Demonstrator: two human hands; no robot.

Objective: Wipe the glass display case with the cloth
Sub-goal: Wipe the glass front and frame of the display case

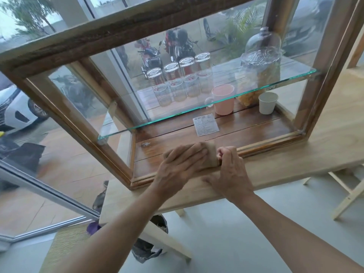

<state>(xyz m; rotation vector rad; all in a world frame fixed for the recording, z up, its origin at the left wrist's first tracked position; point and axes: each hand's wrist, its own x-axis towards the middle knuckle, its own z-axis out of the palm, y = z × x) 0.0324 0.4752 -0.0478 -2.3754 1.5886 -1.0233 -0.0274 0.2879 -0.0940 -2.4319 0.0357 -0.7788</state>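
Left hand (183, 164), fingers straight and together, presses cloth (211, 154) onto display case (118, 36) floor. Right hand (230, 170) pinches its edge, likely anchoring

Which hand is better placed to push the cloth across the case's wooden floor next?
Left. The left hand lies flat on the cloth, ready to push it; the right hand, fingers curled, only pinches its edge.

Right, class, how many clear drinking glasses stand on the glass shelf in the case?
4, in one row on the glass shelf: leftmost glass, second glass, third glass, rightmost glass, left of the domed jar. None looks hidden.
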